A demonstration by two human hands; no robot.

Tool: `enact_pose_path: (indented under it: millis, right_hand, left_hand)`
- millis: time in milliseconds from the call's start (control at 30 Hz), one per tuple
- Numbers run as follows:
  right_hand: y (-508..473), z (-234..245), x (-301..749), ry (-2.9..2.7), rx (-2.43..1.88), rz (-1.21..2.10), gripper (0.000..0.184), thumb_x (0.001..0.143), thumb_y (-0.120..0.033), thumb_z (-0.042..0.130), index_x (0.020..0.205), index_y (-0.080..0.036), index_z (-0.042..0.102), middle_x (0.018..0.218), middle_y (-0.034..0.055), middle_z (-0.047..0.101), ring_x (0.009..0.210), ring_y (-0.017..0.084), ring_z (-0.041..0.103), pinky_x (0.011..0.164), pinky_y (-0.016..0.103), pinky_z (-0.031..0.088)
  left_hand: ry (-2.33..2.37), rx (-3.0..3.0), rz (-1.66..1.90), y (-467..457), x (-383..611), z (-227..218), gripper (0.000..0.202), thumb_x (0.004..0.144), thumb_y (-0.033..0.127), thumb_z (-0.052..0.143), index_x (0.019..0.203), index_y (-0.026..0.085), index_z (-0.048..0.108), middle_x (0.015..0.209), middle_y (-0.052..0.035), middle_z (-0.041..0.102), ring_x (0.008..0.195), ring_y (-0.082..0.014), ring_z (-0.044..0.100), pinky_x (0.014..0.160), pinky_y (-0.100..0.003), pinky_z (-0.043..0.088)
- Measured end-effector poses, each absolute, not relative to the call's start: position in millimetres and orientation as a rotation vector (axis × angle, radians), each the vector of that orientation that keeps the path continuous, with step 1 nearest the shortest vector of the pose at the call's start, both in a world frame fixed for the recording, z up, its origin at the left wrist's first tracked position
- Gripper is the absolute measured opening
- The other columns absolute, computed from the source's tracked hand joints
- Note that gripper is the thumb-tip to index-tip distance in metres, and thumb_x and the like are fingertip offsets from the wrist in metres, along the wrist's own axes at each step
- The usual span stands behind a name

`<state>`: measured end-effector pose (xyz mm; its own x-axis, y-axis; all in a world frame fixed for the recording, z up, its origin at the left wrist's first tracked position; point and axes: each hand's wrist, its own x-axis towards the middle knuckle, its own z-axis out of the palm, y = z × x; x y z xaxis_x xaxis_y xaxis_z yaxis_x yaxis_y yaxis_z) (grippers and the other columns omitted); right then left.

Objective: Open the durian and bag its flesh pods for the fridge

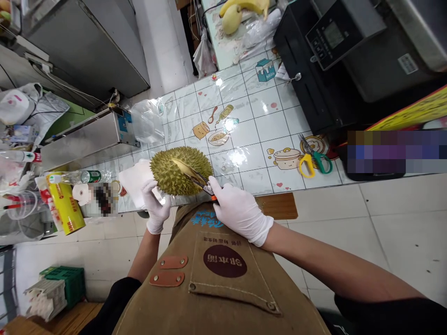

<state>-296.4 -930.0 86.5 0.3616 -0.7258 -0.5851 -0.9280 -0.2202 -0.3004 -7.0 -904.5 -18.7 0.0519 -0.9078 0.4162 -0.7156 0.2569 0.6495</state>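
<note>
A spiky green durian [167, 174] lies on its side on the tiled-print counter, close to the front edge. A pale split runs along its husk from the top. In its white glove, my right hand [235, 209] is closed around the handles of a plier-like metal tool [203, 181] with a bit of orange on it. The tool's narrow jaws reach into the split; their tips are hidden. My left hand [156, 207], also gloved, is at the durian's lower left side, fingers curved and apart; I cannot tell how firmly they touch the husk.
White paper [134, 181] lies left of the durian. Scissors [314, 160] with yellow and green handles are to the right, below a black scale [335, 56]. A plastic bottle [84, 177] and yellow roll [66, 204] stand left. Bananas [246, 7] lie at the back.
</note>
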Motion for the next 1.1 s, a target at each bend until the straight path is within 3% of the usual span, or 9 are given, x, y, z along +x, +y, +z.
enact_pose_path:
  millis: [200,333,500,800,1100]
  right_hand:
    - [-928.0,85.5,-294.9,1.421,-2.036,0.4,0.069,0.108,-0.022,0.042,0.175,-0.012,0.034,0.112,0.0222,0.072,0.1,0.033,0.077,0.073,0.033,0.054]
    - [-926.3,83.6,-293.7,1.425,-2.05,0.396,0.069,0.107,-0.021,0.042,0.175,-0.013,0.034,0.112,0.0222,0.072,0.099,0.032,0.077,0.072,0.032,0.054]
    - [-924.9,81.5,-292.4,1.424,-2.04,0.362,0.067,0.109,-0.022,0.039,0.175,-0.013,0.035,0.112,0.0227,0.073,0.098,0.031,0.076,0.073,0.032,0.055]
    - [-925.9,81.3,-293.2,1.433,-2.017,0.368,0.068,0.109,-0.022,0.042,0.175,-0.013,0.035,0.114,0.023,0.072,0.1,0.032,0.077,0.073,0.033,0.056]
    - [-928.3,82.8,-294.7,1.439,-2.031,0.384,0.067,0.111,-0.023,0.039,0.177,-0.017,0.033,0.113,0.0209,0.073,0.099,0.032,0.077,0.071,0.034,0.056]
  left_hand:
    - [-1.781,1.477,-0.09,-944.6,-5.8,42.6,0.046,0.1,0.062,0.054,0.128,0.028,0.064,0.123,-0.0098,0.053,0.125,-0.0333,0.056,0.115,-0.059,0.045]
    - [-2.236,1.337,-0.319,-988.8,-30.3,79.9,0.024,0.091,0.049,0.076,0.106,0.029,0.078,0.126,-0.0104,0.058,0.133,-0.0389,0.051,0.121,-0.068,0.039]
    - [-2.421,1.265,-0.414,-1016.2,-41.2,91.8,0.012,0.085,0.039,0.084,0.088,0.029,0.079,0.128,-0.0085,0.065,0.134,-0.0393,0.049,0.126,-0.075,0.032]
    - [-2.588,1.178,-0.345,-1024.2,-38.3,92.5,0.014,0.084,0.041,0.087,0.088,0.029,0.08,0.13,-0.0072,0.069,0.131,-0.0384,0.055,0.125,-0.075,0.036]
    - [-2.722,1.036,-0.214,-1022.1,-44.0,99.3,0.012,0.089,0.038,0.083,0.099,0.031,0.082,0.136,-0.0071,0.069,0.132,-0.0363,0.057,0.117,-0.065,0.047]
